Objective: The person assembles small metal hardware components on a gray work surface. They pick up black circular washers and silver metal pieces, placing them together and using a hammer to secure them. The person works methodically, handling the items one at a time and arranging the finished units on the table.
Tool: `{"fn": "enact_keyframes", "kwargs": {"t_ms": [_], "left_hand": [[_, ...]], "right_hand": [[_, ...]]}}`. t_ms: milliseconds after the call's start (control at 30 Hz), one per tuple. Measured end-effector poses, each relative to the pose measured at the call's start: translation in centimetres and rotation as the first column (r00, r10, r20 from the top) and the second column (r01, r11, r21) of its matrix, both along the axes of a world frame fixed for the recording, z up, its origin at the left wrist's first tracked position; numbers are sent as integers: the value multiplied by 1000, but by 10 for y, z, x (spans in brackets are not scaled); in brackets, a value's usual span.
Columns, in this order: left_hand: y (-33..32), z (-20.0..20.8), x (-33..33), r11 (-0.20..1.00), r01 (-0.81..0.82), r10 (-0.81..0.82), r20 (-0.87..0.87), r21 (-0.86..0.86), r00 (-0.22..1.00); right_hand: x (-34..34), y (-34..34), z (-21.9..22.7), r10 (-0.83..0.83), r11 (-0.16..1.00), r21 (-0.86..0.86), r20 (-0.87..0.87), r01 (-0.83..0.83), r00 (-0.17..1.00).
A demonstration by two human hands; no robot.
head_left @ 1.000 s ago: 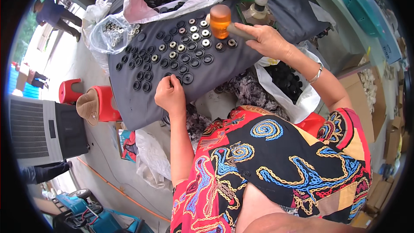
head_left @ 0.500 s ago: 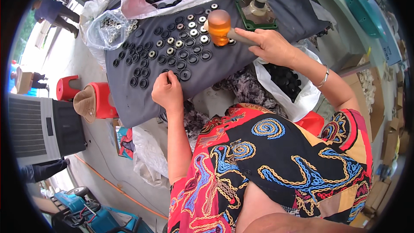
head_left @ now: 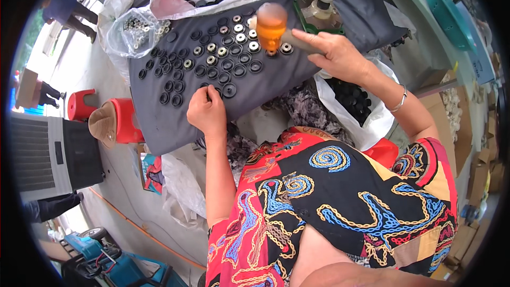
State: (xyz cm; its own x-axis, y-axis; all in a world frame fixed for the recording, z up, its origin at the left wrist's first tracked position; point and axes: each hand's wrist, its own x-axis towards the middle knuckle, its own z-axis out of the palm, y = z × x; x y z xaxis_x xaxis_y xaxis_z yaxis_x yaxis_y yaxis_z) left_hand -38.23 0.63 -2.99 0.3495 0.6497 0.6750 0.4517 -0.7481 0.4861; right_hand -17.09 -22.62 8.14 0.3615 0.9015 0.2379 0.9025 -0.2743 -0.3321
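Observation:
My right hand (head_left: 342, 57) grips the handle of a mallet (head_left: 271, 26) with a see-through orange head. The head is blurred and hangs over the far right of the laid-out parts. Black rings (head_left: 227, 65) lie in loose rows on a dark grey cloth (head_left: 154, 119), several with silver metal ring inserts (head_left: 253, 47). My left hand (head_left: 206, 110) is closed at the near edge of these rows, fingertips pinched beside a black ring (head_left: 229, 90). Whatever the pinch holds is hidden by the fingers.
A white sack (head_left: 159, 5) of black parts lies at the back. Beside it sits a clear bag (head_left: 118, 40) of metal rings. A green press (head_left: 321, 13) stands back right, a white bag (head_left: 380, 130) of black caps below. Red stools (head_left: 127, 122) and people are left.
The mallet head has shifted slightly, with my right hand still around its handle. My left hand has stayed in place. At far left, the person with a box has moved a little.

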Motion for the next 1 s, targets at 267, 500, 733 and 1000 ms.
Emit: {"fn": "enact_keyframes", "kwargs": {"t_ms": [267,500,733,1000], "left_hand": [[-2,5,1,1000,15,-15,0,-19,1000],[-2,4,0,1000,-8,8,-7,-10,1000],[-2,5,1,1000,0,0,10,8,1000],[-2,6,3,1000,-6,6,-7,-7,1000]], "right_hand": [[-1,0,-7,-3,999,-42,26,4,1000],[-2,35,7,9,992,127,35,-14,999],[5,40,-14,50,999,8,50,-50,997],[4,33,-14,10,1000,7,19,-10,1000]]}}
